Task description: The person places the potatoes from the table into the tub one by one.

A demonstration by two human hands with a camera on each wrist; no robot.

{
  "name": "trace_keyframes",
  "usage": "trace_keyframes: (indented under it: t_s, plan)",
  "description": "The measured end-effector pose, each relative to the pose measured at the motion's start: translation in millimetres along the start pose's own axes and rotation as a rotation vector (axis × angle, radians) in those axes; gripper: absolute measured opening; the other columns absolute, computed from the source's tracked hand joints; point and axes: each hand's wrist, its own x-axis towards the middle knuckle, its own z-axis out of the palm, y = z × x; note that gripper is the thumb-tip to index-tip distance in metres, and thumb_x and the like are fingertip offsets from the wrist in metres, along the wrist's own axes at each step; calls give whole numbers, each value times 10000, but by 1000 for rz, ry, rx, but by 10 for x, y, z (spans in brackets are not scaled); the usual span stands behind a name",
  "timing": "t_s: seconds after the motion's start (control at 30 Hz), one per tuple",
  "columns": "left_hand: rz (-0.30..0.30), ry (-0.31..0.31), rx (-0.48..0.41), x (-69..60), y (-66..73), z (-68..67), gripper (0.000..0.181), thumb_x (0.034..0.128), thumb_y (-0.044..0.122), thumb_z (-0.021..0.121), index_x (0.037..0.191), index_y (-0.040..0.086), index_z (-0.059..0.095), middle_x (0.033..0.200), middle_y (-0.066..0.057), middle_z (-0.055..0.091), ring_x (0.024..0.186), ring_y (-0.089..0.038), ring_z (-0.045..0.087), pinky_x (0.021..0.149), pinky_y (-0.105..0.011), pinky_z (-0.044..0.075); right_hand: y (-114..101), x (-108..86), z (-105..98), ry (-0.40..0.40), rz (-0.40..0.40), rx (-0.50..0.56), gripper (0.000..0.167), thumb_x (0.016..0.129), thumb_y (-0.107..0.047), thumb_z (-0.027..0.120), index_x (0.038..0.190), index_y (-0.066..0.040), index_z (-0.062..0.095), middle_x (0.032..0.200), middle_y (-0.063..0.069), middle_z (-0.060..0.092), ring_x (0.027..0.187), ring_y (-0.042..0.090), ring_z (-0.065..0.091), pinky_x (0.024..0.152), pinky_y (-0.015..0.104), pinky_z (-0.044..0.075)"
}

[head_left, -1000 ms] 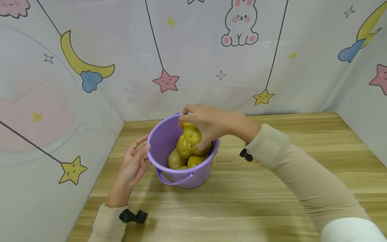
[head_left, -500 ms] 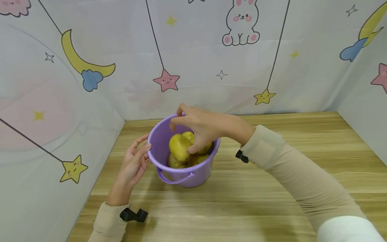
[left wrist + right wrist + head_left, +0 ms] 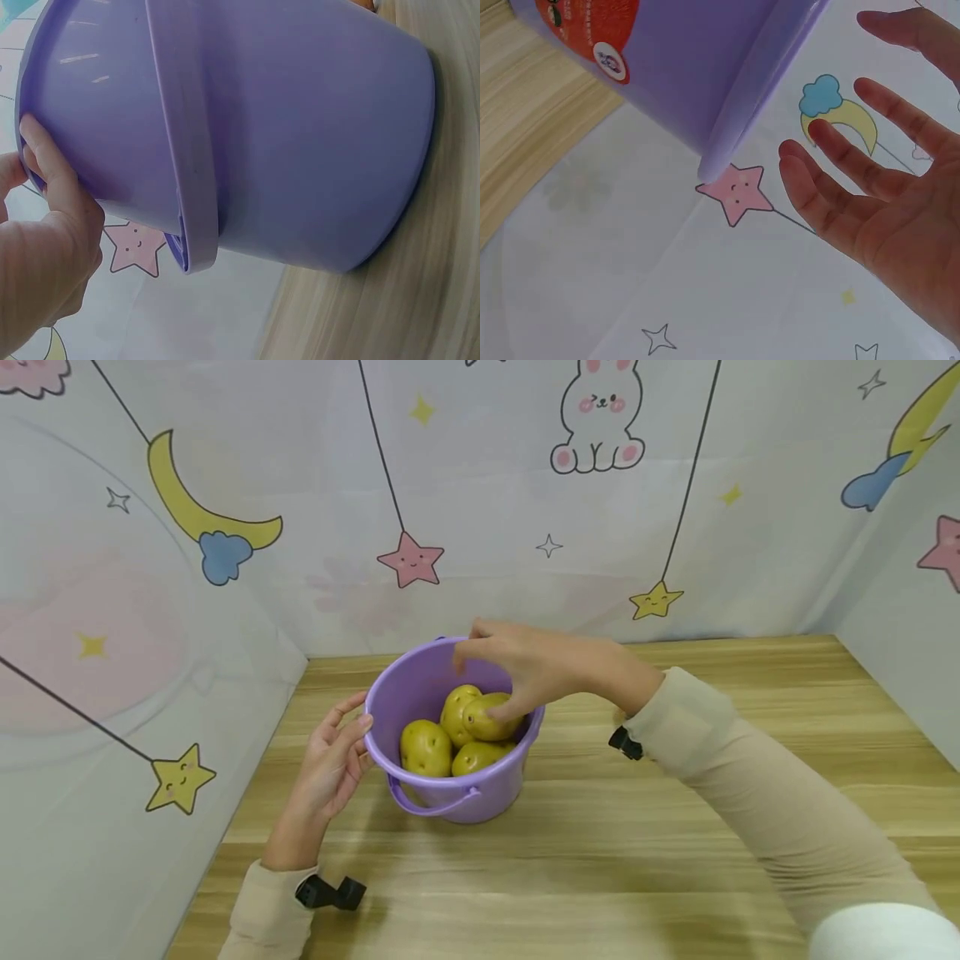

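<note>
My left hand (image 3: 333, 760) pinches the left rim of a purple bucket (image 3: 480, 797), thumb over the edge. The left wrist view shows the same grip on the bucket (image 3: 322, 135). Several yellow potatoes lie inside: one at the front left (image 3: 426, 749), another potato (image 3: 482, 757) at the front, and a potato (image 3: 486, 717) on the right under my right thumb. Above the bucket opening hovers my right hand (image 3: 543, 664), fingers spread and nothing held. The right wrist view confirms that hand (image 3: 900, 202) with parted fingers beside the bucket rim.
The bucket stands on a wood-grain table (image 3: 600, 860), its handle (image 3: 431, 810) hanging at the front. A printed white cloth (image 3: 487, 510) with stars, moons and a rabbit closes off the back and sides. A red label (image 3: 596, 30) is on the bucket's outer wall.
My right hand lowered a potato leftward and let it go; it now lies at the bucket's front left. The hand then moved back to the right. My left hand stays on the rim.
</note>
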Motion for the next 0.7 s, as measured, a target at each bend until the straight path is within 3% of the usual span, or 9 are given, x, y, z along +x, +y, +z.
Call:
trace_keyframes:
  t_s: [0.37, 0.7]
  plan:
    - [2, 5, -11, -13, 8, -10, 302, 1034, -43, 454, 1311, 75, 484, 988, -90, 681, 765, -163, 702, 701, -244, 613, 262, -315, -15, 40, 56, -51, 321, 825, -157, 737, 1103, -80, 597, 1080, 141, 586, 986, 268, 557, 850, 419, 529]
    - [4, -7, -12, -5, 14, -6, 309, 1033, -40, 458, 1325, 63, 463, 991, -93, 681, 774, -166, 703, 699, -242, 612, 492, -637, 10, 21, 197, -85, 325, 816, -120, 711, 1120, -102, 596, 1101, 118, 569, 1020, 292, 552, 879, 464, 510]
